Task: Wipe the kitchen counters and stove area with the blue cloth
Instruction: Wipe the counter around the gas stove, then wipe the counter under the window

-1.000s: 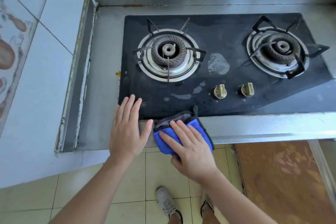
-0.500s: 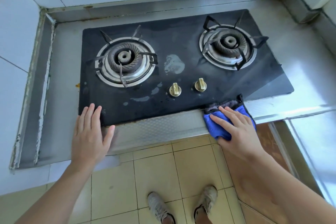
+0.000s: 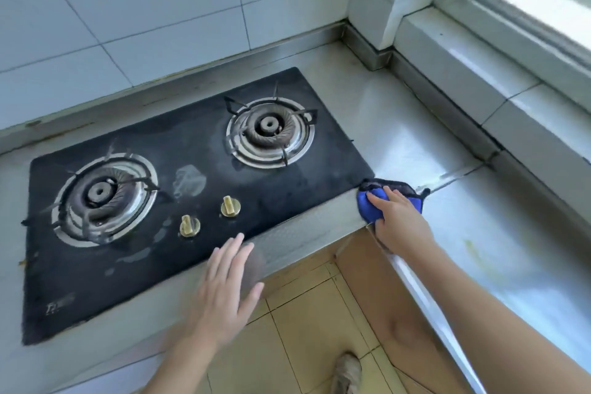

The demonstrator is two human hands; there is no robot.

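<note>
Risks, first entry: cloth [image 3: 371, 206] sits at the inner corner of the desk [image 3: 399, 137], partly over the front lip, so a stroke carried too far toward the person would likely pull it off the edge and drop it to the floor [image 3: 307, 313]. Second: a sweep leftward onto the stove [image 3: 192, 195] could catch a knob [image 3: 230, 205] or the neighbouring knob [image 3: 190, 226] and turn it; both stand proud of the glass near the front edge. Third: burner [image 3: 270, 133] has raised prongs that could snag the cloth's dark trim. Fourth: left hand [image 3: 228, 285] is blurred, fingers spread and clamped on nothing, over the stove's front edge; whether it touches the surface cannot be told, and weight put on the wet glass might slip. Damp patches show between the burners and near the knobs, so streaks are probable if these are not gone over. Cloth, description: bright blue, bunched into a pad, dark edging and a small loop at its right end, lying just beside the stove's front right corner. Right hand [image 3: 399, 217] lies flat on top, fingers pressing it down rather than closed round it. Second burner [image 3: 100, 193] and the desk to the right appear dry, with a faint yellowish mark near the right forearm.
</note>
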